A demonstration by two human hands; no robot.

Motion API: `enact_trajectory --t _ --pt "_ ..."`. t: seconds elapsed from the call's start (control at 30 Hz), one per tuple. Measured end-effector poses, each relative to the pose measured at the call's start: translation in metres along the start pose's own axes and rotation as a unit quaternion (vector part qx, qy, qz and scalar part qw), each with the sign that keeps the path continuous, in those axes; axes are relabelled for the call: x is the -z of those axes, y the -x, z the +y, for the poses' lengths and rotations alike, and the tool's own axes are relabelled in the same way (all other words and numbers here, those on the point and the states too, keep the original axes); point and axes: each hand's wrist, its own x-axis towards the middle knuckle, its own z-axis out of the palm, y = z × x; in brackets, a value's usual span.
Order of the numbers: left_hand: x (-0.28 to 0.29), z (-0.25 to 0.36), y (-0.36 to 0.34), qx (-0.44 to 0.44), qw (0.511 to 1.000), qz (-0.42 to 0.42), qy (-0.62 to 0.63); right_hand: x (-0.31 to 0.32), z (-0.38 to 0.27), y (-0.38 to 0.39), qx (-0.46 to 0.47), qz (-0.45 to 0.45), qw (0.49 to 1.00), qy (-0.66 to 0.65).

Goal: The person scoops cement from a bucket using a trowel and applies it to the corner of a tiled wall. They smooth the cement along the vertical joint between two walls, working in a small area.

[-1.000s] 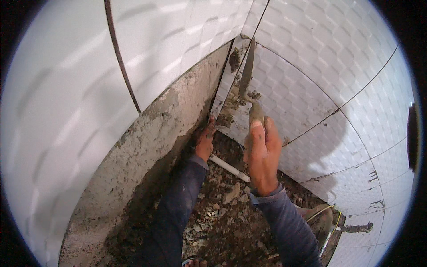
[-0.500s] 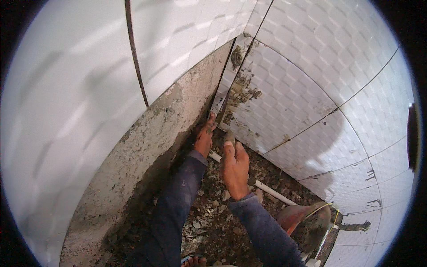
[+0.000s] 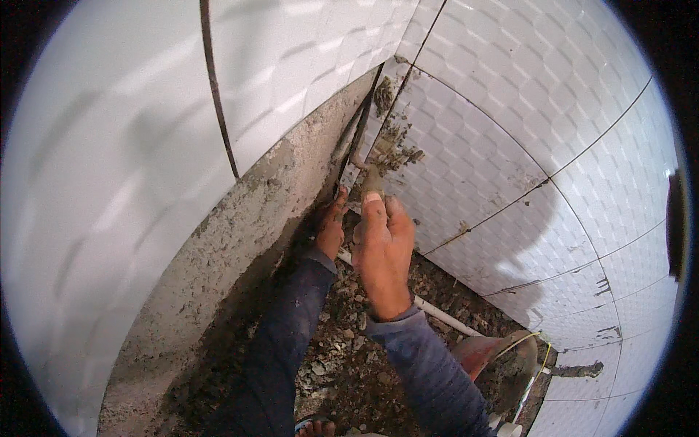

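My right hand [image 3: 386,247] is closed around the worn handle [image 3: 373,180] of a trowel. The trowel's bent metal neck [image 3: 357,159] and narrow blade reach up into the dark gap beside a narrow tile strip [image 3: 352,176] in the corner. My left hand [image 3: 332,229] is at the lower end of that strip, against the bare wall. One of its fingers stretches up along the strip; the others are partly hidden. Brown mortar smears [image 3: 393,149] mark the white textured tile beside the strip.
Rough bare wall [image 3: 240,218] runs below the large white tiles on the left. Rubble and dirt [image 3: 349,364] cover the floor, crossed by a white pipe [image 3: 448,318]. A mortar-stained bucket [image 3: 502,357] stands at the right, and a sandalled foot [image 3: 314,427] shows at the lower edge.
My right hand has moved up toward the corner, and the trowel's neck now shows at the gap beside the strip. The left hand has stayed almost in place.
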Motion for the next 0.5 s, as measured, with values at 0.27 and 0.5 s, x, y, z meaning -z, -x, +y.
enact_trajectory --t 0.27,0.5 --pt "-0.005 -0.002 -0.002 -0.002 0.999 -0.026 0.021 -0.011 -0.034 0.022 -0.027 0.007 0.998 -0.059" --pt "-0.002 -0.016 -0.013 -0.023 1.0 0.017 -0.01 0.009 -0.02 0.021 0.081 0.041 0.996 0.02"
